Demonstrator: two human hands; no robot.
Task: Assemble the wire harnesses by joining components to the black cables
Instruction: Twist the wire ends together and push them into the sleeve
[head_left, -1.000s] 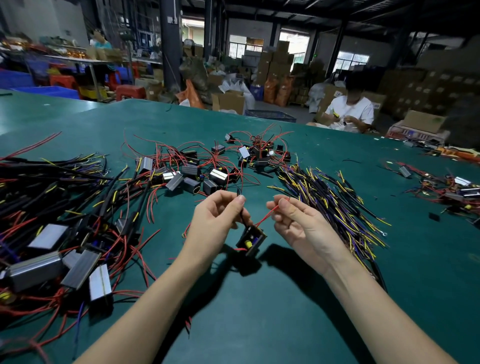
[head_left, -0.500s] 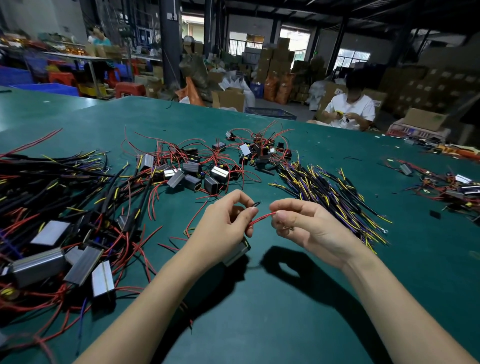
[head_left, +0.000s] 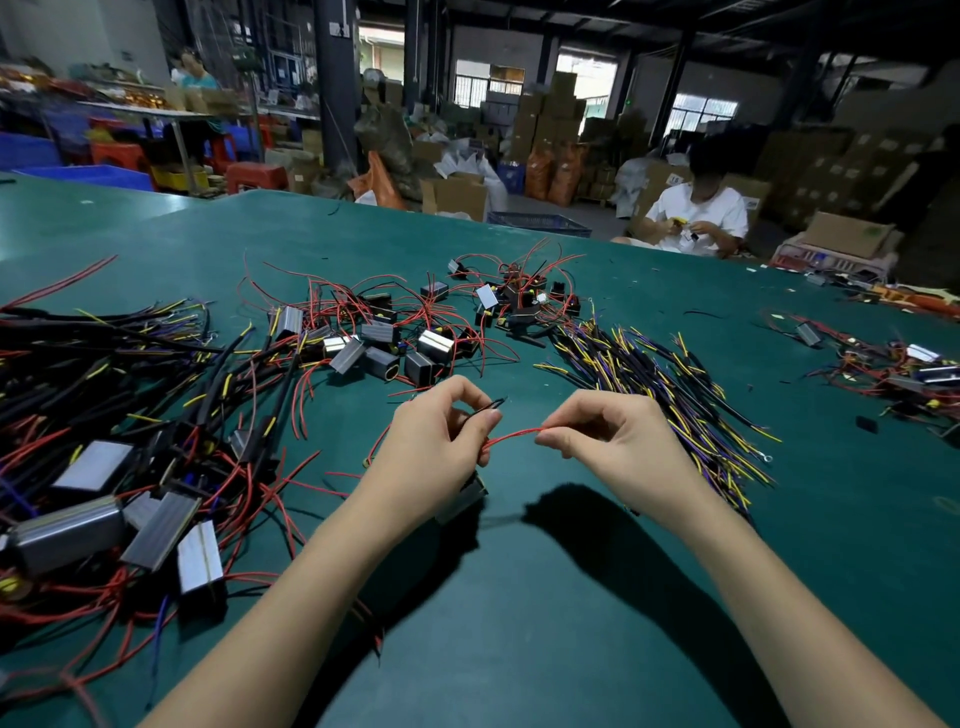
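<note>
Two hands, left and right, share one red wire. Beyond them lie three heaps: black cables left, small modules ahead, yellow-purple wires right. Too tangled to count singly.

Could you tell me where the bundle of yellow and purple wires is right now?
Head view: the yellow and purple wires lie on the green table, beyond the right hand.

The green table is bare near the person, between and under the two arms, so a hand could slide there. A big pile of black cables blocks the left. Little boxes with red wires sit ahead. Yellow and purple wires crowd the right side.
</note>
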